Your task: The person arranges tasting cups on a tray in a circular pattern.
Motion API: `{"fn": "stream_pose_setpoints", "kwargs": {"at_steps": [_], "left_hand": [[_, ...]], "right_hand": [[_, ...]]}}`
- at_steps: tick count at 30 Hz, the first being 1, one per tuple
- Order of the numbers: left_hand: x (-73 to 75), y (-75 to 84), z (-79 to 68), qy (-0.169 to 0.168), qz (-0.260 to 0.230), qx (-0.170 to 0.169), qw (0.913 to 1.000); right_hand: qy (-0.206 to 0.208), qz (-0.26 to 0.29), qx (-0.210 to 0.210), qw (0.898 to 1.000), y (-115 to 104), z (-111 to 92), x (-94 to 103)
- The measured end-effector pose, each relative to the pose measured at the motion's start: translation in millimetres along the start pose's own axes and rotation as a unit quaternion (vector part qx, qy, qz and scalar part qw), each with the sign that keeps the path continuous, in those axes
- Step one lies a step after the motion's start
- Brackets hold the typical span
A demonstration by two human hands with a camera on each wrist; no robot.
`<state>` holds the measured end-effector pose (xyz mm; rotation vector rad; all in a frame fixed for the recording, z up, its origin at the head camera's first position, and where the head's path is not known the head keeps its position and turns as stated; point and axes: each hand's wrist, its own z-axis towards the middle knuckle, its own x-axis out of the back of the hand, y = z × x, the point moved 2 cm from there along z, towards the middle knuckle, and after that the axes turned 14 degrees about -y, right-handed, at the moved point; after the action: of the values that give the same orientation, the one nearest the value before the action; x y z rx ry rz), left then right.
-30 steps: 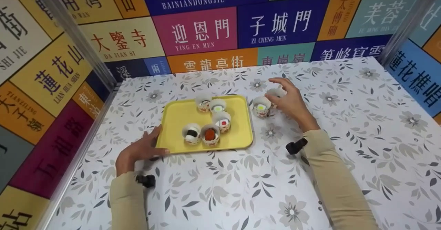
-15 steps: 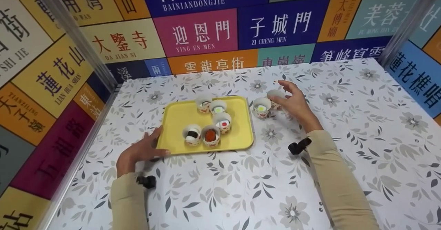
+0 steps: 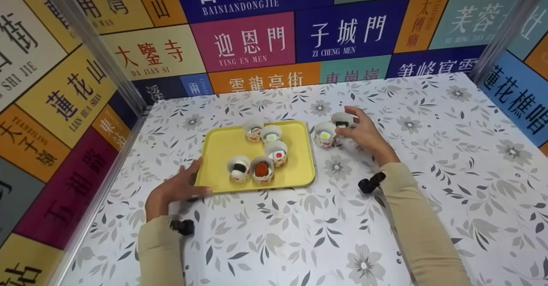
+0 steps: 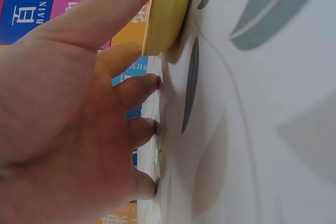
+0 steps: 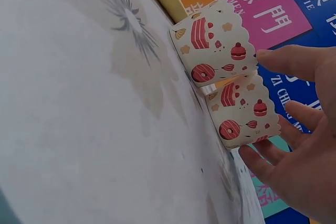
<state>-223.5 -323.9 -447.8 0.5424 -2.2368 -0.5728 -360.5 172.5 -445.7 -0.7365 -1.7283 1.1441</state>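
My left hand (image 3: 177, 187) rests at the near-left corner of a yellow tray (image 3: 218, 144), thumb along its near edge, fingers spread by the left side. Close up, the tray's rim (image 4: 167, 19) is beside the thumb and the fingertips reach the tablecloth. My right hand (image 3: 366, 134) is around the rear of two paper baking cups standing right of the tray. That rear cup (image 5: 244, 111) holds a dark-topped piece; fingertips touch its far side, while the thumb stays just off it near the rim of the front cup (image 5: 215, 43), which holds a white piece with a yellow-green centre.
On the tray stand several similar cups with small sushi-like pieces, among them a red-orange one (image 3: 262, 170) and a black-banded one (image 3: 238, 168). A floral cloth (image 3: 278, 234) covers the table. Colourful sign-printed walls (image 3: 244, 37) enclose the back and sides.
My right hand has shifted slightly right, then lowered around the rear cup, and its dark-topped piece shows more now. The left hand and the tray stay nearly in place.
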Motion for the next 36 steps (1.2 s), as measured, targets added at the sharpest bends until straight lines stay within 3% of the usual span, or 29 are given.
{"fn": "stream_pose_setpoints", "kwargs": {"at_steps": [12, 22, 36], "left_hand": [[0.1, -2.7, 1.9, 0.002, -0.003, 0.003, 1.0], [-1.0, -0.9, 1.0, 0.003, -0.009, 0.001, 1.0], [-0.9, -0.8, -0.1, 0.002, 0.014, -0.021, 0.9997]], "right_hand": [[-0.007, 0.027, -0.016, 0.999, 6.8, 3.0, -1.0], [-0.033, 0.006, -0.034, 0.999, 10.4, 7.6, 3.0], [-0.007, -0.041, -0.034, 0.999, 11.5, 9.9, 4.2]]}}
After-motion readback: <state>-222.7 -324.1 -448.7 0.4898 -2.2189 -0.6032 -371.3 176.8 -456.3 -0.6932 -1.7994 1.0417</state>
